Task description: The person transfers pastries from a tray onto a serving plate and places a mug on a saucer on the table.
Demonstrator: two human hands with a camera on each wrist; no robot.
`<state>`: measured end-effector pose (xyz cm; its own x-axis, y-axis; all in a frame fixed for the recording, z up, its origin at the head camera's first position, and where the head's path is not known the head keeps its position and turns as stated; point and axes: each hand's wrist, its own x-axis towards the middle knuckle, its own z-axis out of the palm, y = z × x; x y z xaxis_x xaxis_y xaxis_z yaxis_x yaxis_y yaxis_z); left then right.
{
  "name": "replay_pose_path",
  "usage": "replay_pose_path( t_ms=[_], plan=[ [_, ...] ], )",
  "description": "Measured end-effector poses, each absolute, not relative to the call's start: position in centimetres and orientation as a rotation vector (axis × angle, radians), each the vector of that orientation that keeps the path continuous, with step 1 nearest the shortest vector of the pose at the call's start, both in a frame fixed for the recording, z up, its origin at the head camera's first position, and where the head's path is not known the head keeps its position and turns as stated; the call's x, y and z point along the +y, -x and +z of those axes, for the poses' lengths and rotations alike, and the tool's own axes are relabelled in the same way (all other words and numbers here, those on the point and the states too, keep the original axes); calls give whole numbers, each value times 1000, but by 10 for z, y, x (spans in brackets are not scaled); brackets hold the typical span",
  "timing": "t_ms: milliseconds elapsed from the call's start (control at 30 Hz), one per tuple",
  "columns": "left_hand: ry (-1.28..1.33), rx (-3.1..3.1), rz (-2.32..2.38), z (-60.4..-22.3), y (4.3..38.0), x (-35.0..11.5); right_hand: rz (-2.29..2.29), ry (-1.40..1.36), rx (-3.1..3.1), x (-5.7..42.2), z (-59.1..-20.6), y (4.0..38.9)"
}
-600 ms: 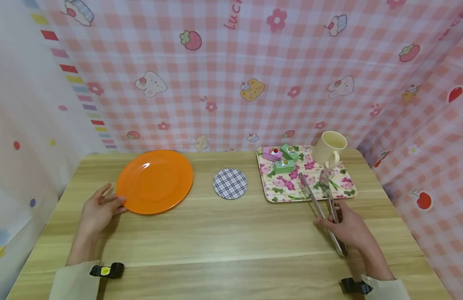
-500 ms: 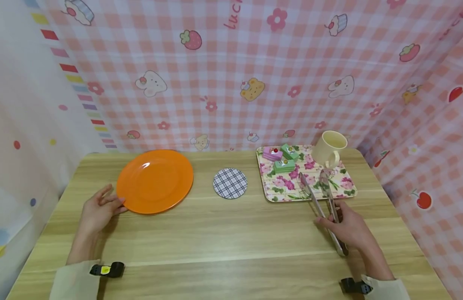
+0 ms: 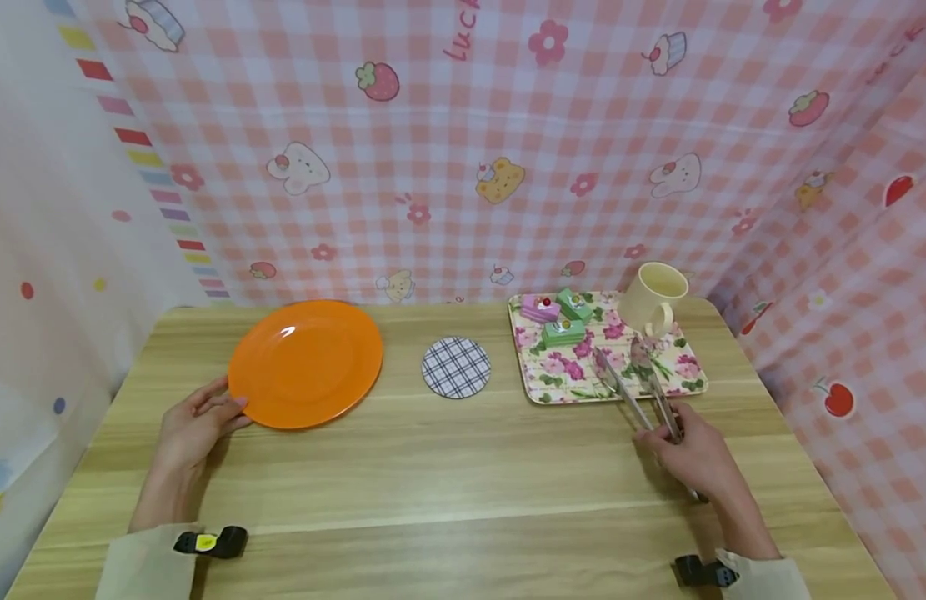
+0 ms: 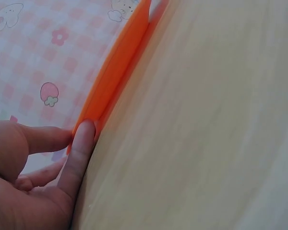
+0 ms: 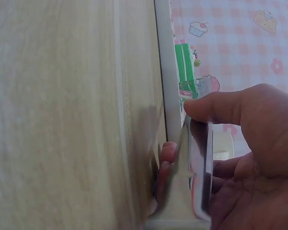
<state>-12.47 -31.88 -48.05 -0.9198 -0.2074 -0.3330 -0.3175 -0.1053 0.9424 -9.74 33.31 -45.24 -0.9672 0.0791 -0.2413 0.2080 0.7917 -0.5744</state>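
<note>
At the left of the table, my left hand (image 3: 192, 429) pinches the near-left rim of an orange plate (image 3: 308, 362). The left wrist view shows the plate (image 4: 113, 79) edge-on, close over the wood, with my fingers (image 4: 84, 136) on both sides of its rim. My right hand (image 3: 691, 450) grips metal tongs (image 3: 628, 390), thumb on one arm and fingers on the other. The tongs' two ends stand apart over a floral tray (image 3: 538, 385). On the tray are a pink toy cake (image 3: 540, 310), two green toy cakes (image 3: 563, 333) and a cream mug (image 3: 650, 298).
A round checked coaster (image 3: 456, 367) lies between the plate and the tray. Behind the wooden table (image 3: 402, 508) hangs a pink gingham cloth (image 3: 432, 142); more cloth closes off both sides.
My left fingers have drawn in closer around the plate rim. The tongs' rear end has swung slightly right and sits deeper under my right hand. The head view has shifted a little.
</note>
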Motion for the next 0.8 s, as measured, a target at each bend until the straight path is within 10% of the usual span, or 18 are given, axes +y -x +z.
replay_pose_path(
  t_ms=[800],
  plan=[
    [615,2037,2215,-480,124,-316,-920,-208,2900,335,-442,103]
  ],
)
